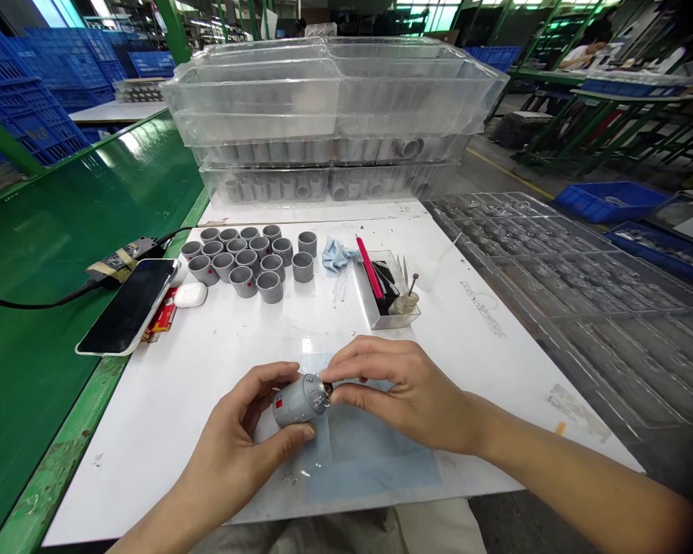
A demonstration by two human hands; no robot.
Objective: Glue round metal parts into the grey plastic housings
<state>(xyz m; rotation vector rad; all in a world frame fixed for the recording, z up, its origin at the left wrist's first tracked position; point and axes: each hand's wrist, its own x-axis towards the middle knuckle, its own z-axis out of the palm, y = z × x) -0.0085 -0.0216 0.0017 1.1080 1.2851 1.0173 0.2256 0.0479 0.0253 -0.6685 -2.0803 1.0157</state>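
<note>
Cradling a grey cylinder [293, 405] in the left hand [239, 431], with fingers behind and thumb along the near side. Pinching at its small metallic end piece [326, 389] with the fingertips of the right hand [404, 391]. Grasping with both hands, then, near the front of the bench [525, 408], over the blue sheet [375, 465]. Seemingly at the step of adjusting that end, with pushing, turning or pulling impossible to tell apart. Calling next, by the look of it, for a firm left hold and a fine touch on the right. On to lettering: spotting a red mark [279, 403] on the cylinder, too small to read; faint writing [482, 309] on the bench, equally illegible; reading no brand anywhere.
</note>
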